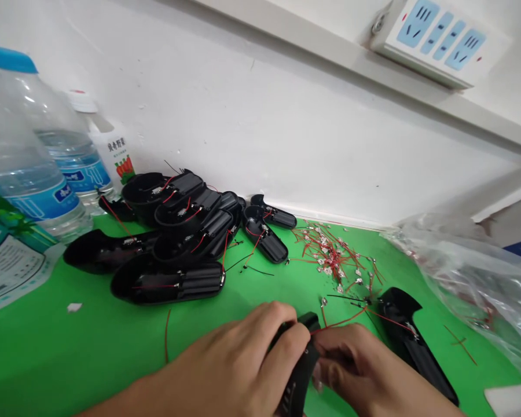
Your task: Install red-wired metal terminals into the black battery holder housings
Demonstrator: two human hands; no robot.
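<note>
My left hand (247,359) is wrapped round a black plastic housing (301,370), which is tilted on its side near the bottom of the view. Closed fingers of my right hand (356,365) press at the housing's right edge; what they pinch is hidden. A red wire (341,323) runs from the housing past the right fingertips toward some thin black wires. Just right of that hand lies another black housing (417,341) with a red wire across it. A small metal terminal (323,302) rests on the green mat beyond my hands.
Several black housings with battery slots and red wires (191,231) are piled at the back left. Behind them stand water bottles (65,150). Loose red wires with metal terminals (330,255) lie near the wall. A clear plastic bag (469,272) is at right, below a power strip (438,43).
</note>
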